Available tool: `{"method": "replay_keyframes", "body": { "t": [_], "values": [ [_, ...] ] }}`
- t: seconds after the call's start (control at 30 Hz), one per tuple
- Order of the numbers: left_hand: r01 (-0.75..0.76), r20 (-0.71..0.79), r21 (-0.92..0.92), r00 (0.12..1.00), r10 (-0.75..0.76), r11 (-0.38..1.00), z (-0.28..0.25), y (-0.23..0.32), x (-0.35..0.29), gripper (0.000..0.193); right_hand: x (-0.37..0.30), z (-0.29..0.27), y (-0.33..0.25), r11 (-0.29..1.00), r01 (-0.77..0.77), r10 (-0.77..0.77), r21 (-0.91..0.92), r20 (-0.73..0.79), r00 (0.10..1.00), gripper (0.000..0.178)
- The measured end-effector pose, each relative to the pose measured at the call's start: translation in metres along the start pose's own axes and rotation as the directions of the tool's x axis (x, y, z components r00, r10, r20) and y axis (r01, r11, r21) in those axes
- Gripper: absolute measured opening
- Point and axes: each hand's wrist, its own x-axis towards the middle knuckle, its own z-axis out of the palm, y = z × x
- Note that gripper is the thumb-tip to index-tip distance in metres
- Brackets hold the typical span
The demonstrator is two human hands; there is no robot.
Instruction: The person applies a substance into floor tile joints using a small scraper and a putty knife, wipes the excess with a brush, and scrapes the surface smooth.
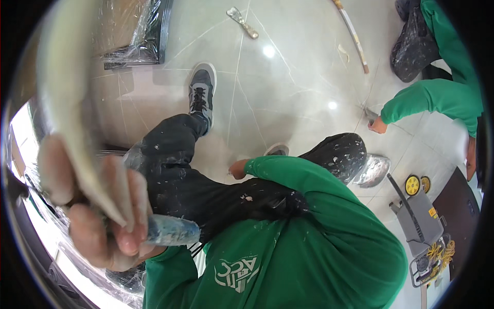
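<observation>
Close up at the left, my left hand [110,226] is closed round a tool with a scuffed blue handle [172,230]. The handle's end sticks out toward my green sweatshirt; the tool's working end is hidden. A pale, curved strip [64,87] rises from between the same fingers to the top edge, blurred, and I cannot make out what it is. My right hand [237,169] shows only in part past the green sleeve, low beside my bent knee. Its fingers are mostly hidden.
A flat scraper [242,22] lies on the shiny tiled floor, with a long thin stick [352,36] farther right. Plastic-wrapped goods [128,36] stand at upper left. A co-worker's hand [378,125] holds a scraper at right, above a grey tool case [419,221] and yellow cord [441,252].
</observation>
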Motion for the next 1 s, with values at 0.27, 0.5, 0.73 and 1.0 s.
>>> {"method": "replay_keyframes", "body": {
  "t": [0.27, 0.5, 0.73, 1.0],
  "values": [
    [0.512, 0.653, -0.093, 0.679, -0.336, 0.854, -0.076, 0.009, 0.021, 0.052, 0.023, 0.006, 0.051, 0.996, 0.033, -0.002, 0.081, -0.353, 0.936, 0.042],
    [0.028, 0.145, 0.208, 0.988, -0.059, 0.978, -0.061, 0.012, -0.017, 0.032, -0.154, -0.157, 0.024, 0.974, -0.222, 0.206, 0.05, -0.604, 0.77, 0.04],
    [0.011, 0.278, 0.122, 0.96, -0.045, 0.992, -0.012, -0.007, 0.004, 0.047, 0.011, 0.055, -0.006, 0.999, 0.017, -0.019, -0.029, -0.072, 0.997, 0.033],
    [-0.283, 0.249, 0.959, 0.816, 0.522, -0.015, -0.121, 0.027, -0.054, 0.08, -0.054, -0.066, 0.064, 0.999, 0.052, -0.043, -0.001, -0.579, 0.814, 0.02]
  ]
}}
